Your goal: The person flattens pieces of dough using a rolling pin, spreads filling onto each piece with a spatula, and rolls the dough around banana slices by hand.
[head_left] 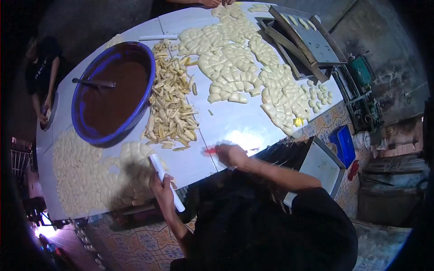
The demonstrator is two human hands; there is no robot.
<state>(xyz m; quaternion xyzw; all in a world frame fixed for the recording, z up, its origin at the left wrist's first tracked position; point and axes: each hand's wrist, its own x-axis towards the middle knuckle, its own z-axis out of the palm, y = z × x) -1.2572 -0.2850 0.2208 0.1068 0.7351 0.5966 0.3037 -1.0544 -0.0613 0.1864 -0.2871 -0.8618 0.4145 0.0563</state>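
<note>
My left hand (164, 192) is closed around a white rolling pin (167, 183), held tilted at the table's near edge beside small pieces of dough (129, 174). Over the bare white tabletop, my right hand (232, 156) is curled, with a small red object (211, 150) showing at its fingers; its kind is blurred. Ahead of my hands lies a heap of cut banana pieces (174, 108). To its left stands a large blue basin (148, 97) of brown filling (113, 101), with a spoon (97, 83) in it. Flattened dough pieces (230, 63) cover the far middle and right.
Stacked metal trays (312, 38) stand at the far right, a few dough pieces on top. Another white rod (158, 37) lies at the back. A co-worker (43, 77) is at the left; another person's hands (217, 2) show at the far edge. A tray (316, 165) sits below the right edge.
</note>
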